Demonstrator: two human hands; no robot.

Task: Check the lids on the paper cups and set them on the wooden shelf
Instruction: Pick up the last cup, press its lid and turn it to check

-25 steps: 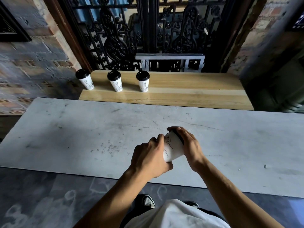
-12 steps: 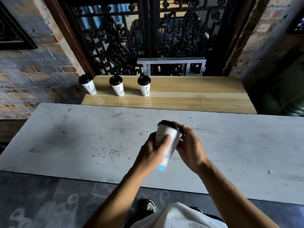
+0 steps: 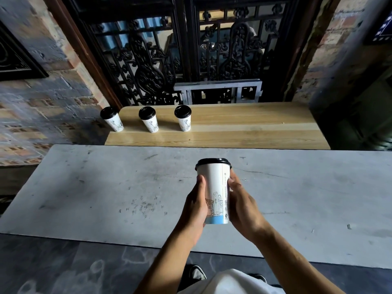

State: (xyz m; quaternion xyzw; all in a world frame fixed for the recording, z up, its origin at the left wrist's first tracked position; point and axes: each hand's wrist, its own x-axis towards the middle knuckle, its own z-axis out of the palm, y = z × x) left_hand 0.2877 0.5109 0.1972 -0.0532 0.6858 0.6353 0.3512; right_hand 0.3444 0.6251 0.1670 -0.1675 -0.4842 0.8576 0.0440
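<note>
1. I've got one paper cup (image 3: 214,187) up off the grey table (image 3: 84,198), upright, held btwn both hands, approx centre of view.
2. Left hand (image 3: 196,211) wraps the cup's left side, thumb up along the wall; right hand (image 3: 241,206) cups the right side, fingers round the back. Both grasping the cup, neither is on the lid.
3. Black lid (image 3: 213,161) sits on the rim, looks level and seated all round from this angle; far edge not visible so can't fully confirm.
4. Done so far, by how things lie: 3 lidded cups already on the wooden shelf (image 3: 244,128), in a row at its left end – left cup (image 3: 112,120) at the corner, middle cup (image 3: 149,120), right cup (image 3: 183,118). All upright, apart from each other, lids on.
5. Left to do: this 4th cup goes on the shelf. My guess is the lid check is about finished since the cup's held straight w/ hands low on the body.
6. No other cups visible on the table, so this is prob the last one – can't rule out more out of frame.
7. Free shelf space is right of the third cup, plenty of it. Reach is across the table, so keep the cup level.
</note>
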